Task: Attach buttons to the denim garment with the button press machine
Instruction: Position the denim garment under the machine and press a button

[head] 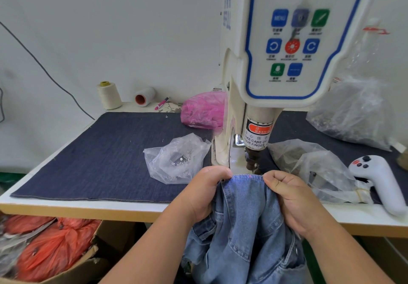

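Note:
A light blue denim garment (245,217) hangs from the table's front edge, its top hem stretched just in front of the button press machine (276,63). My left hand (203,191) grips the hem's left end, and my right hand (291,197) pinches its right end. A small pink mark shows on the hem between my hands. The machine's punch head (252,160) stands right behind the hem. A clear plastic bag of metal buttons (176,160) lies to the left of the machine.
Dark denim cloth (99,155) covers the table. A pink bag (203,111), two thread cones (109,95) and a pink pen (161,104) sit at the back. Clear bags (320,169) and a white controller (379,182) lie right. Orange bags fill a box (50,250) below left.

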Tool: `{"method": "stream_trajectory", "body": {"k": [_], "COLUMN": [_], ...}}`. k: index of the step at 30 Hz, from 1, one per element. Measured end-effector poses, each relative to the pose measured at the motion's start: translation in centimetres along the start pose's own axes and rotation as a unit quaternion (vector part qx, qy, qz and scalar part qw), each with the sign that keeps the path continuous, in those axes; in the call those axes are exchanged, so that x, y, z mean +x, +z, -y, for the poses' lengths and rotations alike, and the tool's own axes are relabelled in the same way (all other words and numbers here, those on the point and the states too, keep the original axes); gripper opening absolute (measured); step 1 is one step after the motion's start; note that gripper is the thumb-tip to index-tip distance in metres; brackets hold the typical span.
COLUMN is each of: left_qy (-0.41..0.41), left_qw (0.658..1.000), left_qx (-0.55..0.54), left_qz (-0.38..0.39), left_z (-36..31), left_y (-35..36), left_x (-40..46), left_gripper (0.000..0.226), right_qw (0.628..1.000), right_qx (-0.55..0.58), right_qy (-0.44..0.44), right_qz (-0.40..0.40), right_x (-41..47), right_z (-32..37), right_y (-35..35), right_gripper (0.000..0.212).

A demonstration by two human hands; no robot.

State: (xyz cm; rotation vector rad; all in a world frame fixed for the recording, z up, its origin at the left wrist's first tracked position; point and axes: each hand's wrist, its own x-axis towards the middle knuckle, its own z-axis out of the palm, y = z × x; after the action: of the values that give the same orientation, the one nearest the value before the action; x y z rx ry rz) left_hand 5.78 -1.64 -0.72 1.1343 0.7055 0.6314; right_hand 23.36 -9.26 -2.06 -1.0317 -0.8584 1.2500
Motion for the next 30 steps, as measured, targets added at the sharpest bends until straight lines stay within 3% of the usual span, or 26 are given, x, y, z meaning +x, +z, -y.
{"method": "stream_trajectory", "body": {"k": [30], "left_qy": [-0.005], "left_qw": [1.000], "left_qx": [-0.005], "left_qz": [-0.007], "left_z": [-0.19], "left_y": [0.12], "left_x": [-0.07], "left_gripper": [0.026], "right_qw": [1.000], "right_qx": [0.010], "right_qy": [0.007], "right_qz": [0.002], "right_x": [-0.02], "right_z": [0.24], "right_y": [0.16], "right_gripper": [0.019]}}
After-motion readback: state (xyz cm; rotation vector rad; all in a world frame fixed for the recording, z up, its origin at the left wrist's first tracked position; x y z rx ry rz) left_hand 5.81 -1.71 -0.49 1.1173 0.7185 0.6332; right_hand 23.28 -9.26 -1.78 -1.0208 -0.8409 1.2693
